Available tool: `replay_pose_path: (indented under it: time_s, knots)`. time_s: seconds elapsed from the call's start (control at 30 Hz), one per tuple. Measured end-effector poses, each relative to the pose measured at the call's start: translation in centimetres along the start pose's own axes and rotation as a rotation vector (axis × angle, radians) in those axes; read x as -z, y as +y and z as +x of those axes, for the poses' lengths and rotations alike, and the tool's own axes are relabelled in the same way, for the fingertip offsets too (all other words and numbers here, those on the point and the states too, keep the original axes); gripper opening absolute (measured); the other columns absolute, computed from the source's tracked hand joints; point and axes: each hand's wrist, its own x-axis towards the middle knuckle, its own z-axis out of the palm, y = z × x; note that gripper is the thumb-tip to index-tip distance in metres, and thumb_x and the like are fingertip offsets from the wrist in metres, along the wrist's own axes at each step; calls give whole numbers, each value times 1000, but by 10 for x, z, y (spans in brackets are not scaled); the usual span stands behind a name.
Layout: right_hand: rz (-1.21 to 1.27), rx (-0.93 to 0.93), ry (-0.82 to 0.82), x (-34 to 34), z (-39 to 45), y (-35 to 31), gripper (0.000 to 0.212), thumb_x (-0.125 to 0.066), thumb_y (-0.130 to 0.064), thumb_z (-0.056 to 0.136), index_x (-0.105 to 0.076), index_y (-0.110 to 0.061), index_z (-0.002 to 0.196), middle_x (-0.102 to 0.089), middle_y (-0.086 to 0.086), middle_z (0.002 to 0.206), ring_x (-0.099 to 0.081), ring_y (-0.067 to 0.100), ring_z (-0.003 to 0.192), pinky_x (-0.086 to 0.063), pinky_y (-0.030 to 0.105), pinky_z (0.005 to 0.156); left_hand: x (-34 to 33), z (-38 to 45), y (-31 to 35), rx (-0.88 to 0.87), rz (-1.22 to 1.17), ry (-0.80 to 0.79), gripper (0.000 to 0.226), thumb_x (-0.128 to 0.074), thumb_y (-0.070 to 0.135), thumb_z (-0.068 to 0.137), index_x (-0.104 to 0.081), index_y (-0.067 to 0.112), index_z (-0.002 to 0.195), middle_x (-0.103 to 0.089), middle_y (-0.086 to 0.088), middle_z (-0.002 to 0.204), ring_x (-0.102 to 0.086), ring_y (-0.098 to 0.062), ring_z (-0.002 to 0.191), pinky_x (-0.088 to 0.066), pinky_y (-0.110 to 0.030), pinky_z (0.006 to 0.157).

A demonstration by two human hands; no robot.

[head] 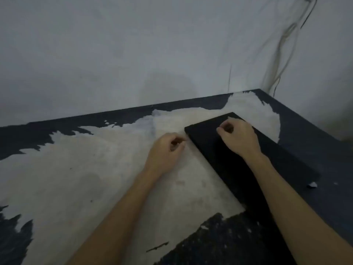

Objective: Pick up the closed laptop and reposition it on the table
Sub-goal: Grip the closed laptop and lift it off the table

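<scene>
A closed black laptop (214, 150) lies flat on the right part of the table (86, 178), turned at an angle with one corner toward the wall. My right hand (238, 136) hovers or rests over its far end with the fingers curled in, and no grip on it shows. My left hand (166, 150) sits just left of the laptop's left edge, fingers curled, fingertips close to that edge and holding nothing that I can see. My right forearm hides part of the laptop's near half.
The tabletop is dark with a big worn pale patch where the coating has peeled. A grey wall (133, 54) runs along the far edge. Cables (282, 54) hang in the right corner. A small white scrap (312, 185) lies right of the laptop.
</scene>
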Motion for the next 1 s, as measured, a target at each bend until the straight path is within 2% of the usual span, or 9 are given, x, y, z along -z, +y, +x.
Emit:
replay_pose_path:
  time_s: [0.17, 0.3, 0.4, 0.6, 0.7, 0.77, 0.8, 0.87, 1.0]
  knots:
    - [-234, -122, -57, 6, 20, 23, 56, -65, -52, 93, -61, -14, 134, -55, 17, 137, -51, 36, 126, -43, 48, 103, -35, 31, 17, 61, 59, 25, 45, -61, 37, 102, -56, 20, 144, -56, -1, 144, -54, -12, 126, -45, -30, 107]
    - [-281, -271, -111, 3, 28, 31, 80, -50, -69, 93, -41, -16, 152, -47, 19, 148, -45, 40, 135, -35, 52, 110, -57, 46, 22, 181, 212, -24, 59, -53, 53, 101, -45, 23, 152, -48, -6, 152, -49, -26, 134, -42, -43, 112]
    - [-279, -262, -57, 1, 28, 30, 78, -53, -68, 91, -45, -14, 147, -52, 19, 141, -48, 39, 128, -38, 50, 104, -63, 50, 23, 197, 219, 42, 48, -58, 51, 99, -53, 29, 141, -51, -4, 138, -55, -25, 123, -47, -38, 102]
    - [-133, -264, 39, 8, 30, 30, 66, -68, -63, 82, -58, -18, 130, -58, 13, 128, -52, 33, 120, -40, 45, 99, -67, 59, 30, 226, -1, 123, 30, -77, 37, 89, -54, 34, 108, -47, 5, 119, -54, 7, 95, -39, -4, 70]
    - [-64, -258, 97, 14, 30, 27, 62, -70, -60, 81, -60, -20, 127, -59, 10, 127, -53, 30, 120, -42, 45, 101, -67, 60, 38, 203, -174, 235, 39, -83, 25, 84, -53, 30, 109, -53, -3, 123, -45, 27, 99, -39, 5, 80]
    - [-29, -251, 134, 18, 31, 24, 58, -71, -57, 81, -62, -20, 125, -61, 9, 124, -56, 29, 118, -46, 46, 102, -70, 59, 45, 276, -406, 301, 56, -86, 18, 82, -48, 32, 121, -53, -3, 126, -56, 9, 110, -54, -13, 90]
    - [-16, -248, 150, 20, 31, 22, 57, -71, -56, 81, -63, -20, 124, -62, 8, 123, -57, 29, 116, -47, 47, 102, -71, 58, 49, 329, -558, 323, 67, -86, 15, 82, -43, 35, 129, -53, 0, 124, -61, -1, 109, -61, -23, 86]
    - [4, -243, 181, 24, 31, 18, 54, -72, -54, 81, -64, -19, 122, -62, 8, 122, -58, 29, 115, -49, 49, 101, -70, 55, 55, 454, -807, 336, 86, -88, 13, 82, -34, 37, 144, -54, 7, 116, -66, -7, 100, -62, -19, 67]
    - [2, -241, 196, 28, 31, 12, 54, -72, -54, 83, -64, -19, 123, -62, 8, 123, -58, 29, 117, -49, 49, 102, -74, 61, 58, 564, -962, 312, 48, -79, 18, 92, -56, 17, 134, -73, -2, 117, -75, -18, 102, -64, -26, 72]
